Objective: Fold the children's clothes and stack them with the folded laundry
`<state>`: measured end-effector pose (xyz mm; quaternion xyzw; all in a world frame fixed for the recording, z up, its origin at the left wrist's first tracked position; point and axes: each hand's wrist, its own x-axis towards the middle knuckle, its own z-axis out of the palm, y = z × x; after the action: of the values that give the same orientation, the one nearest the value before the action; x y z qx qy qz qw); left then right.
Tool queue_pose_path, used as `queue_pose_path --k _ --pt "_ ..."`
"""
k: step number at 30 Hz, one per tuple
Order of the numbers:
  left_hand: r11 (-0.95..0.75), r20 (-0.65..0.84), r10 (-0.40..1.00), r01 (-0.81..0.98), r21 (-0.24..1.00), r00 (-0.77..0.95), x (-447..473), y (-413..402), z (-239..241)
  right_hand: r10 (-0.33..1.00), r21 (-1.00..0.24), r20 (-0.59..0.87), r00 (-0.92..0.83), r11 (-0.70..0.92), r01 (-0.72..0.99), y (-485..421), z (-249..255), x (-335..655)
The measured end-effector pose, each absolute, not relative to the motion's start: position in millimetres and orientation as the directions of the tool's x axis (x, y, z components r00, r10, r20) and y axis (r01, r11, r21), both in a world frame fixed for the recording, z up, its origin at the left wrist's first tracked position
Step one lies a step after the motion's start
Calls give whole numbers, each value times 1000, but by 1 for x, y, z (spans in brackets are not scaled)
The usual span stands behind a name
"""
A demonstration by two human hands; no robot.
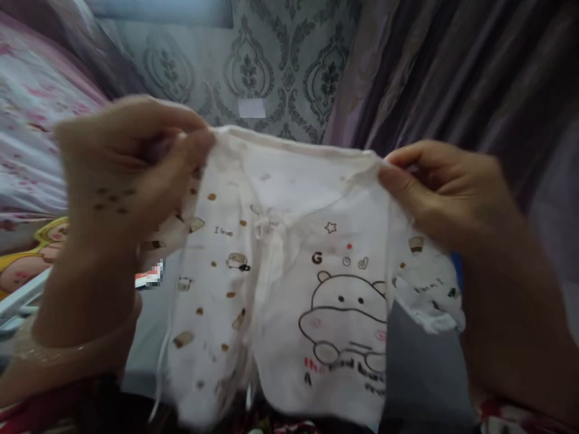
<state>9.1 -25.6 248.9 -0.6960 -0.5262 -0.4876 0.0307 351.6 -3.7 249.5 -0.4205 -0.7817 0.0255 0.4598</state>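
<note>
A small white baby shirt (280, 289) hangs spread out in front of me, its printed front facing me. A cartoon hippo and lettering mark one half; little brown prints cover the other. My left hand (140, 163) pinches the shoulder at the left end of the neckline. At the other shoulder, my right hand (443, 187) grips the cloth between thumb and fingers. Ties are knotted at the middle of the front, and a loose tie dangles at the lower left. The right sleeve droops below my right hand.
Grey patterned wallpaper (289, 66) lies beyond the shirt, with purple curtains (434, 72) to the right. Pink flowered fabric (31, 120) hangs at the left, above a yellow cartoon figure (27, 265) and a white rail (22, 295). A grey surface (420, 367) shows below.
</note>
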Motion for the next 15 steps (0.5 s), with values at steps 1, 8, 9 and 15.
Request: queue_pose_path --k 1,8,9,15 --pt "-421 763 640 789 447 -90 17 -13 240 728 -486 636 -255 635 601 6 241 353" --pt "-290 183 957 761 580 225 37 106 85 926 -731 61 -373 296 615 107 94 360" --pt "-265 135 964 769 581 230 37 119 61 936 -714 23 -351 261 650 120 68 360" --pt "-188 -32 976 904 384 217 45 161 -14 934 -469 -2 -358 316 825 165 -16 355"
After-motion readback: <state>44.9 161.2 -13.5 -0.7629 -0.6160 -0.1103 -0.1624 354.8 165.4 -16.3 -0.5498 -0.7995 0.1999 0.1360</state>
